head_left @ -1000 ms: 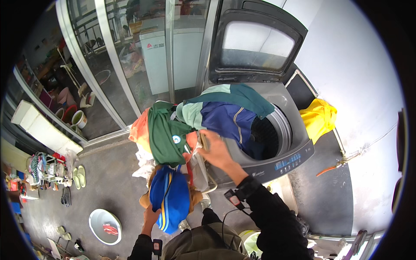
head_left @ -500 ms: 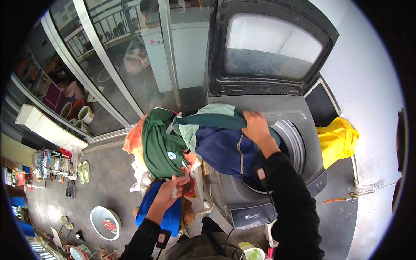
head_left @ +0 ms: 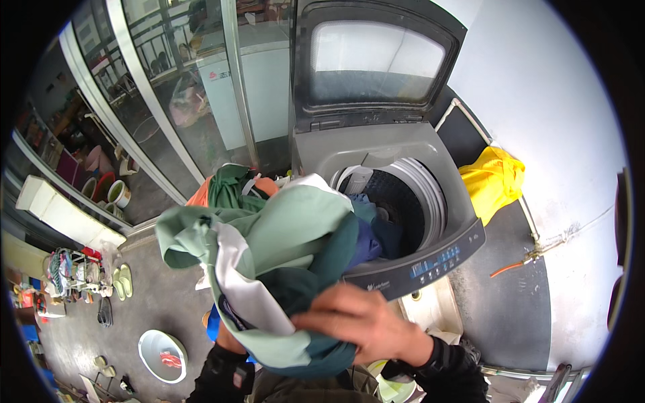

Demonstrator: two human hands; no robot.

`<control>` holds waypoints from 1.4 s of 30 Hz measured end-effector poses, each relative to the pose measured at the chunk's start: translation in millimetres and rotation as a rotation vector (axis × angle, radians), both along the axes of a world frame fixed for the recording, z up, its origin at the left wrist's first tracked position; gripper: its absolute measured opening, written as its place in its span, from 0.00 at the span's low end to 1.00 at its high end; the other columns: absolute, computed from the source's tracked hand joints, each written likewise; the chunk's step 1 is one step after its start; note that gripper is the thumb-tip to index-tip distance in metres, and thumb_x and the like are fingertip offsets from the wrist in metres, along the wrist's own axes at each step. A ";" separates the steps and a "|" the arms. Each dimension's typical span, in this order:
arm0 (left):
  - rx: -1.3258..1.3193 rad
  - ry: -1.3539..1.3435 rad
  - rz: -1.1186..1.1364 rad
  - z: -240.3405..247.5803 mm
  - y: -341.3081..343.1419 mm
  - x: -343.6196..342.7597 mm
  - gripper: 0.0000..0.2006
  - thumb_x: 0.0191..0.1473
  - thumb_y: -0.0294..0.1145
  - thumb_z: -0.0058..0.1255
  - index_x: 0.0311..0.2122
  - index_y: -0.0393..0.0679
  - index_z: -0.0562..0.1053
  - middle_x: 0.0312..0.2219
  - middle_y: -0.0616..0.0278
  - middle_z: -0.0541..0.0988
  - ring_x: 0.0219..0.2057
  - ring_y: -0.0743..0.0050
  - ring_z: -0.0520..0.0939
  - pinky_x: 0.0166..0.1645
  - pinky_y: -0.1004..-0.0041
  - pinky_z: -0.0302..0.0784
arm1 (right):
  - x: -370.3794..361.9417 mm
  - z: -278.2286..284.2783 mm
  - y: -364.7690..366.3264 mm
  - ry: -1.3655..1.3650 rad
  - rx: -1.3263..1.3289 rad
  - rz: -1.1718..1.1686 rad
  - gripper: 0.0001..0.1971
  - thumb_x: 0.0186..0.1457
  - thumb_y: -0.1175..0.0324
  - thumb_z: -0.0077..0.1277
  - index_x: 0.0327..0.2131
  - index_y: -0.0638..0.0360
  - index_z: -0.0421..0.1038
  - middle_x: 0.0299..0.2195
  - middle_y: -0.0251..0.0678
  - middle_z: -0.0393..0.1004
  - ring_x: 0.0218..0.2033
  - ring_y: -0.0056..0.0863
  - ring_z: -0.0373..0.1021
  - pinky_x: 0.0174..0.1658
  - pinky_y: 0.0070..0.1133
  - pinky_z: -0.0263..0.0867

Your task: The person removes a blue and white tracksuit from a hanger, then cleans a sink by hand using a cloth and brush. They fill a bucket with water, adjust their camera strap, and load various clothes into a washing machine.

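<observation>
A light green garment (head_left: 289, 218) with white and dark green panels is held up in front of me, to the left of the washing machine's opening. My right hand (head_left: 366, 322), slightly blurred, has its fingers closed on the lower dark green part. My left hand (head_left: 232, 339) reaches under the garment's near side; its fingers are hidden by the cloth. The washing machine (head_left: 309, 148) stands with its lid (head_left: 376, 67) raised. Blue and navy clothes (head_left: 369, 235) lie at the left of its drum (head_left: 430, 201), partly covered by the green garment.
Dark green and orange clothes (head_left: 232, 188) are piled left of the machine, beside the glass sliding doors (head_left: 235, 87). Yellow cloth (head_left: 494, 181) hangs at its right, near a wall tap (head_left: 534, 255). A white basin (head_left: 163, 356) and light green slippers (head_left: 122, 282) are on the floor.
The green garment has come off the machine toward me and to the left, drawn back by my right hand. My left hand has gone beneath it. The drum opening is now uncovered, and the view has shifted.
</observation>
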State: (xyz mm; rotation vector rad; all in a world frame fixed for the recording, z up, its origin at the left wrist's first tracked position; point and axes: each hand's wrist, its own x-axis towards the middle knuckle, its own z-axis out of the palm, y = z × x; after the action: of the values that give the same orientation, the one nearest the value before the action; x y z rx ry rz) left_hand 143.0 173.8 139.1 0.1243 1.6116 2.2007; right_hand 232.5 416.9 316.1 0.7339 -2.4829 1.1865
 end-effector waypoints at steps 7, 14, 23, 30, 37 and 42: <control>-0.339 0.147 0.090 30.6 -123.8 94.0 0.24 0.54 0.43 0.57 0.51 0.39 0.69 0.38 0.65 0.77 0.36 0.73 0.78 0.44 0.72 0.74 | -8.7 -16.4 -38.1 -0.189 0.178 -0.324 0.55 0.36 0.68 0.66 0.67 0.49 0.41 0.64 0.60 0.42 0.54 0.56 0.61 0.52 0.35 0.67; -0.322 0.059 0.160 72.2 -173.6 127.9 0.24 0.54 0.41 0.58 0.51 0.39 0.69 0.35 0.66 0.78 0.35 0.73 0.78 0.44 0.73 0.74 | 5.5 -81.8 -148.0 -0.132 -0.242 0.050 0.64 0.32 0.64 0.70 0.67 0.63 0.33 0.67 0.57 0.37 0.68 0.50 0.40 0.64 0.47 0.38; -0.220 -0.036 -0.060 119.6 -158.4 52.2 0.24 0.53 0.38 0.60 0.51 0.38 0.70 0.32 0.67 0.78 0.34 0.73 0.78 0.43 0.73 0.74 | 127.4 -201.7 -218.6 -0.731 -0.678 0.454 0.26 0.51 0.74 0.53 0.55 0.61 0.63 0.54 0.46 0.65 0.53 0.45 0.63 0.57 0.29 0.59; -1.130 0.209 -0.152 -80.4 -62.9 -27.2 0.34 0.50 0.44 0.62 0.59 0.40 0.64 0.37 0.52 0.78 0.39 0.56 0.80 0.43 0.63 0.76 | 94.9 -290.6 -159.9 -1.001 0.082 -0.234 0.37 0.56 0.64 0.52 0.62 0.74 0.46 0.51 0.58 0.65 0.50 0.54 0.65 0.50 0.39 0.63; -1.499 0.348 -0.309 -183.0 -25.5 71.6 0.35 0.47 0.41 0.62 0.61 0.54 0.61 0.56 0.52 0.61 0.48 0.42 0.75 0.45 0.56 0.76 | 38.9 -116.5 85.6 -1.069 -0.274 0.520 0.24 0.62 0.59 0.49 0.58 0.59 0.62 0.46 0.46 0.74 0.46 0.39 0.71 0.48 0.26 0.66; -1.597 0.263 -0.279 -179.9 -3.5 69.9 0.16 0.53 0.31 0.52 0.47 0.47 0.68 0.46 0.54 0.70 0.38 0.45 0.78 0.37 0.56 0.78 | -104.6 -142.6 314.0 -1.068 0.195 -0.059 0.24 0.57 0.60 0.54 0.54 0.59 0.66 0.47 0.46 0.74 0.45 0.35 0.74 0.47 0.27 0.69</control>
State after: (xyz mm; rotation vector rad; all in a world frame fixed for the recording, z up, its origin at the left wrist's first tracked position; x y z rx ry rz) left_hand 212.9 170.3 -40.8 0.1386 2.7197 0.2678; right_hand 127.9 730.8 173.5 -0.0063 -3.4507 1.6006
